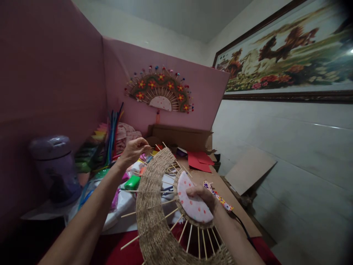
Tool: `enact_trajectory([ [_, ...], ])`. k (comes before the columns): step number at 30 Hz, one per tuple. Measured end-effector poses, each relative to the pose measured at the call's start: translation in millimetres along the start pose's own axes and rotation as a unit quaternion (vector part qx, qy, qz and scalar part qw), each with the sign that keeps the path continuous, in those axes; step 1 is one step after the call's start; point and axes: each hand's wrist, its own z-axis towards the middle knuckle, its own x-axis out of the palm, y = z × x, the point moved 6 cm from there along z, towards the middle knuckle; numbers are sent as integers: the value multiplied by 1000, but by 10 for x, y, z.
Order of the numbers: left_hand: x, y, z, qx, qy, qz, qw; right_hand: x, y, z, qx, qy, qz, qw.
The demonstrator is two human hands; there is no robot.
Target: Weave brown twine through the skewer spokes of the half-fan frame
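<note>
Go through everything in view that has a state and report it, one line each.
Twine-woven fan, held tilted, sticks protruding
Left hand, raised, fingers curled, grip unclear
Right hand, gripping the fan's dotted half-disc
Flower-trimmed fan, mounted on pink panel
Purple canister, upright, lid on
Pipe cleaners, standing on end
Flower-patterned corded tool, lying down
Red paper sheets, flat, overlapping
Horse picture, framed, hung

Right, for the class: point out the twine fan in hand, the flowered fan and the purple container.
Twine fan (149, 191), head view: on its woven band.
Flowered fan (160, 102), head view: on its dotted half-disc.
Purple container (59, 175), head view: on its side, below the lid.
</note>
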Motion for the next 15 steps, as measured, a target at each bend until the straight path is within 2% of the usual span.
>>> enact_trajectory([
  [4, -12, 70, -1, -45, 28, -44, 998, 17, -91, 24, 30, 19, 0, 999],
  [8, 16, 210, -25, -112, 40, -98, 988, 94, -92, 24, 18, 48, 11, 999],
  [12, 137, 333, -76, -153, 45, -141, 977, 106, -59, 14, -2, 36, 10, 999],
  [15, 255, 348, -120, -163, 61, -153, 973, 121, -23, 4, -28, 39, 12, 999],
])
